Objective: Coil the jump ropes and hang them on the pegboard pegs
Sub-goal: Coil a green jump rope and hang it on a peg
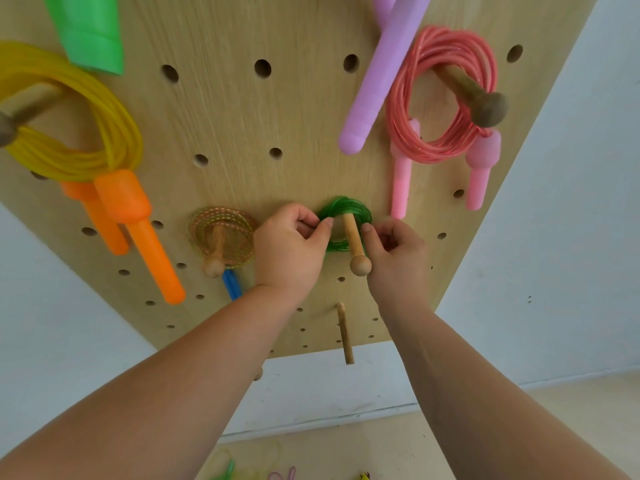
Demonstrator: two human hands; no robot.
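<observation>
Fingers, left hand: thumb and forefinger tips are closed in a narrow pinch on the left side of the green rope.
Fingers, right hand: curled, with the thumb tip against the right side of the same coil. It looks like a pinch, though the forefinger is mostly hidden.
Green rope: wound into a small coil and looped round the peg, directly between the two sets of fingers and close against the pegboard.
Peg axis: it sticks out from the board toward the person. The knob end is nearer than the fingertips, and the coil sits at the root end behind the knob.
Nearer hand: neither; both touch the coil, one on each side.
Coming move (judgement): the coil seems seated, so what remains is to let go and draw both hands back past the knob. The rope's handles are not visible.
Beside the fingers: a multicoloured rope hangs just left of the left hand, a red rope up to the right, a yellow rope well to the left, and a bare peg below.
Writing: no brand, label or lettering can be read.
</observation>
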